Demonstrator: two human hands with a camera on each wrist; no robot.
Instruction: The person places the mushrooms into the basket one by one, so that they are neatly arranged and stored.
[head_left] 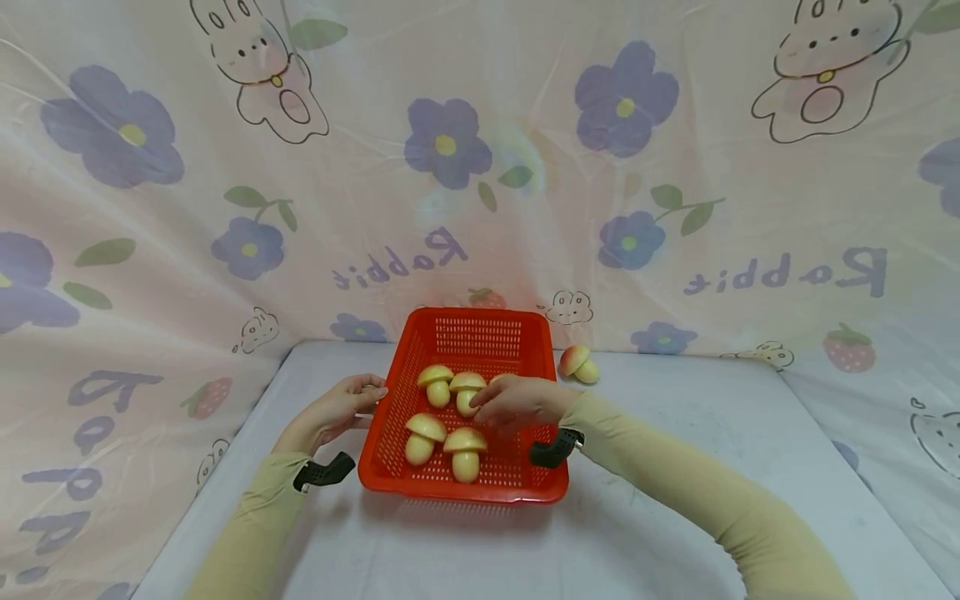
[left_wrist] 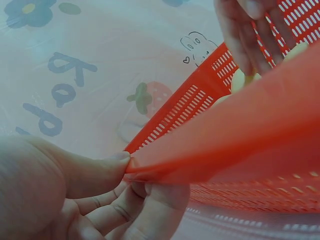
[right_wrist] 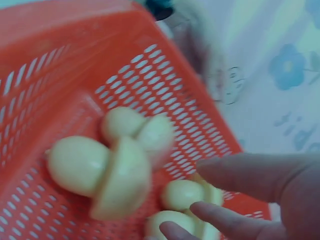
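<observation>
A red plastic basket (head_left: pixel 536 333) with slotted walls holds several toy mushrooms, cream-stemmed with yellowish, red-tinged caps. My left hand (head_left: pixel 341 412) pinches the basket's left rim between thumb and fingers, as the left wrist view shows close up. Over the basket's right half hangs my right hand (head_left: pixel 525 400), its fingers spread and pointing down beside one mushroom (head_left: pixel 467 392). In the right wrist view, thumb and fingers stand apart, nearest a mushroom (right_wrist: pixel 182 195) they partly cover; whether they touch it I cannot tell. Another mushroom (head_left: pixel 452 450) lies nearer the front.
One more toy mushroom (head_left: pixel 577 365) lies on the white table (head_left: pixel 675 433), just outside the basket's back right corner. A curtain (head_left: pixel 510 208) printed with flowers and rabbits hangs behind the table and along its sides.
</observation>
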